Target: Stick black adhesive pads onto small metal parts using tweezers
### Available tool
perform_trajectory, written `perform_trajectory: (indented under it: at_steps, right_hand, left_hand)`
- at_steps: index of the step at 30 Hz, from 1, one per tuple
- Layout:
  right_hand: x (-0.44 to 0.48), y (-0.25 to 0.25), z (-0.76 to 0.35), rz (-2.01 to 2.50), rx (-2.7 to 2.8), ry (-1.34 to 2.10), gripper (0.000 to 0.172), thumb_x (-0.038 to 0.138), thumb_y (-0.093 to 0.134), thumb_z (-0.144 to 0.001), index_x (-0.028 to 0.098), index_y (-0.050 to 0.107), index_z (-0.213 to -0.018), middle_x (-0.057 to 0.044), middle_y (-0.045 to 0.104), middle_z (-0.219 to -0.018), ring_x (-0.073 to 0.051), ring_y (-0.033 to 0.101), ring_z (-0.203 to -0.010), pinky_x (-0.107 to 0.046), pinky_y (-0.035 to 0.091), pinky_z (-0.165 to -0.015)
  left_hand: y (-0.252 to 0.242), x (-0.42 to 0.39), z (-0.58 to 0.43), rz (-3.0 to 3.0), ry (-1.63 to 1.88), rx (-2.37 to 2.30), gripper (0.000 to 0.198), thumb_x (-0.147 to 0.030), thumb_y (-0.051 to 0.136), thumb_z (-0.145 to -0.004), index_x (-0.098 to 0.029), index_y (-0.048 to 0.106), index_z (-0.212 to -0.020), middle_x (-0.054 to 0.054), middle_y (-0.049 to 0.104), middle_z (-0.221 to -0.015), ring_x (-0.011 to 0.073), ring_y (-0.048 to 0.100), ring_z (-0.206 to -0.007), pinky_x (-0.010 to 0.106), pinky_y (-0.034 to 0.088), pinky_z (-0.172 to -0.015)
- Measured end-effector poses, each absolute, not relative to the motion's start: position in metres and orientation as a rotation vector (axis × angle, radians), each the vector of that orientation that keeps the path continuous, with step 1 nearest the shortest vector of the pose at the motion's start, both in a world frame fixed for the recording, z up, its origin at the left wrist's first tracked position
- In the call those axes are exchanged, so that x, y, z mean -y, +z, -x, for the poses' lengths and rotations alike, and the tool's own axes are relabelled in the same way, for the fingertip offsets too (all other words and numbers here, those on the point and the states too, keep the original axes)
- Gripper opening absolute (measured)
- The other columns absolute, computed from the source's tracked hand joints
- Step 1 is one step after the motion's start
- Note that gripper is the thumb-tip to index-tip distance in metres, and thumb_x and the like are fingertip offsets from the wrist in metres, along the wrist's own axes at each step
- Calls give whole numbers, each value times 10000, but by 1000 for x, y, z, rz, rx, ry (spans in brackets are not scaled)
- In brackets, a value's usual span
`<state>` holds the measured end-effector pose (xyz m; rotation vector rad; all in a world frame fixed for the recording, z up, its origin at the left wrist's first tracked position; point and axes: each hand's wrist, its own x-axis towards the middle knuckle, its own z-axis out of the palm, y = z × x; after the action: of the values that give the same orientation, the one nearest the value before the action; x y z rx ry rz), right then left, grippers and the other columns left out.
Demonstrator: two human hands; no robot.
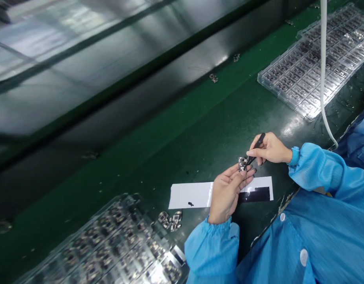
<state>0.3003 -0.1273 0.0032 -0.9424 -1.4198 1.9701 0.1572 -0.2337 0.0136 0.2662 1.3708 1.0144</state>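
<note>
"Between three and four o'clock from the middle of the view, what do the person's hands have hold of?"

"The left hand (226, 193) pinches a small circuit board (242, 163) between thumb and fingertips, the remaining fingers spread loosely behind it. The right hand (263, 149) is closed around black tweezers (260, 140), held like a pen."

"Do the tweezer tips touch the board?"

"They reach its three o'clock side, touching or just beside it; I can't tell which, nor whether they grip anything."

"How would you do this well?"

"I'd keep the board pinched by its edges, so the thumb doesn't press on components. If the wrists can rest on the green desk (217, 146), the tips should shake less. A shallow tweezer angle and a light squeeze would lower the risk of scraping a part."

"Anything nearby to mind?"

"Beneath the left hand runs a white strip (190, 193), with a black rectangular film (254, 195) toward three o'clock from that hand and a tiny black piece (190, 204) toward nine. Loose circuit boards (176, 219) lie toward eight, near the left sleeve (213, 244), so that cuff should stay clear of them."
</note>
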Motion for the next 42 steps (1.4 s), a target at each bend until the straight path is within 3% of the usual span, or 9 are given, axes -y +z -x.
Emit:
perform_trajectory:
  at_steps: [15,23,30,34,37,39,41,42]
  right_hand:
    - [133,2,-301,864,1435,1974,325,362,758,-631,130,537,-687,39,569,-502,-82,553,-383,-181,465,-374]
    - [131,15,-307,911,1565,1630,285,398,705,-701,137,592,-715,15,576,-509,-106,586,-432,-201,476,-419]
    - [120,-5,-301,1116,1441,1537,269,390,705,-705,142,602,-705,-1,581,-479,-139,584,-394,-241,469,-391]
    - [123,-12,-300,1105,1608,1424,210,343,652,-776,137,655,-737,-30,607,-487,-155,599,-416,-260,475,-408]
    - [124,-13,-301,1083,1690,1382,196,327,629,-803,140,671,-760,-34,619,-493,-149,594,-412,-251,455,-393]
    - [122,-12,-301,1085,1699,1365,198,328,631,-801,138,670,-762,-29,618,-487,-144,591,-408,-246,456,-395]
    - [120,-9,-300,1102,1660,1373,209,338,648,-780,130,655,-759,-20,610,-476,-143,597,-411,-242,472,-415]
    - [118,-7,-300,1112,1621,1394,223,345,662,-763,124,640,-752,-14,603,-472,-143,602,-415,-241,484,-428]
  left_hand:
    - [12,233,-159,-263,1014,-1437,353,-244,773,-611,-100,643,-906,88,722,-827,186,694,-750,301,561,-737]
    - [20,237,-159,-242,1073,-1453,319,-258,771,-606,-104,646,-855,85,717,-791,198,696,-730,311,564,-722]
    - [19,166,-40,-389,1242,-1953,101,-115,591,-740,-114,611,-838,70,690,-831,186,691,-833,299,559,-775]
    - [19,109,43,-438,1152,-2299,129,-36,535,-733,-90,588,-838,93,660,-755,214,688,-830,329,561,-740]
    - [34,95,71,-513,973,-2544,221,-79,640,-661,-68,610,-880,181,666,-880,330,643,-956,464,534,-778]
    - [52,105,68,-607,851,-2685,340,-116,699,-607,-86,629,-939,228,611,-1126,401,502,-1165,564,429,-913]
    - [68,131,45,-891,668,-2826,385,-191,699,-636,-128,636,-1011,190,535,-1284,401,395,-1261,587,329,-996]
    - [72,148,27,-1121,574,-2857,367,-232,677,-678,-150,637,-1033,158,550,-1279,379,426,-1240,569,333,-999]
